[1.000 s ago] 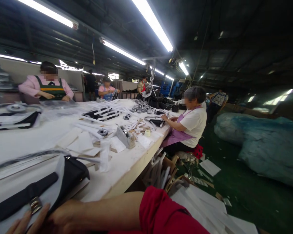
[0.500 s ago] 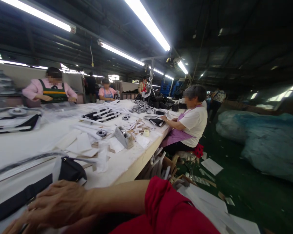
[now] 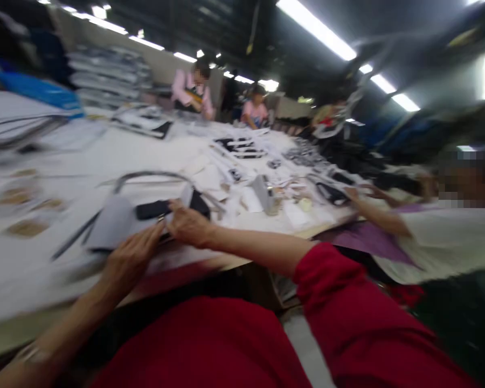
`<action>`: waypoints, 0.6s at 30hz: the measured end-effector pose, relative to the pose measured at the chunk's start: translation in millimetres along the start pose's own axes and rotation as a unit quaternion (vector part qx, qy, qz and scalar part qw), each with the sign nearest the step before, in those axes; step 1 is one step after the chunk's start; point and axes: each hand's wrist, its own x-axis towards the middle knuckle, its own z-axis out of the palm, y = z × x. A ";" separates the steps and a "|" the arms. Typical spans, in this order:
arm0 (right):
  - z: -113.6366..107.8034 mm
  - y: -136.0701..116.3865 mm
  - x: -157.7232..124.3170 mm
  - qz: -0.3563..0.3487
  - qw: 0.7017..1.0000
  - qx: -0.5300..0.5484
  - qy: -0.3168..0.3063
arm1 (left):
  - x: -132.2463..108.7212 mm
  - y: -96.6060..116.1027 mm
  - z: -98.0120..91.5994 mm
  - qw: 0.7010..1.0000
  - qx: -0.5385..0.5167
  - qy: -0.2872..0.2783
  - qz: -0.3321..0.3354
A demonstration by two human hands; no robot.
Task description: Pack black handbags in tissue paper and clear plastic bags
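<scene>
A black handbag lies on the white table in front of me, partly covered by pale paper, with its dark strap arching behind it. My right hand is closed at the bag's near side, its fingertips gripping beside a dark flap-like piece. From the left, my left hand reaches to the same spot, its fingers closed together on the bag's near edge by a small metal part. The two hands almost touch. Blur hides exactly what the fingertips pinch.
Beyond the bag stands a grey tape dispenser among paper scraps. More wrapped black bags lie farther back. Brown patches show at left. A co-worker in a white shirt sits close on the right; other people work across the table.
My view has swung left and down, bringing my left hand and more of the bag into sight. Both hands now meet at the bag's near side; the dark flap-like piece appears shorter.
</scene>
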 end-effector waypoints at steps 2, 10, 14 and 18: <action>-2.7 6.0 -2.6 -0.002 1.000 -0.016 0.000 | -20.8 -6.3 -4.4 0.992 0.076 -0.091 -0.051; 8.0 48.1 -4.7 -0.133 0.980 -0.124 -0.077 | 6.8 -39.3 -6.8 0.954 0.078 -0.288 -0.035; 14.5 63.6 -4.0 -0.158 0.983 -0.080 -0.055 | -0.1 -45.6 -14.0 0.961 0.073 -0.268 -0.009; 35.7 80.4 -7.0 -0.169 0.984 -0.049 0.018 | -7.9 -45.4 -6.1 0.952 0.088 -0.290 -0.034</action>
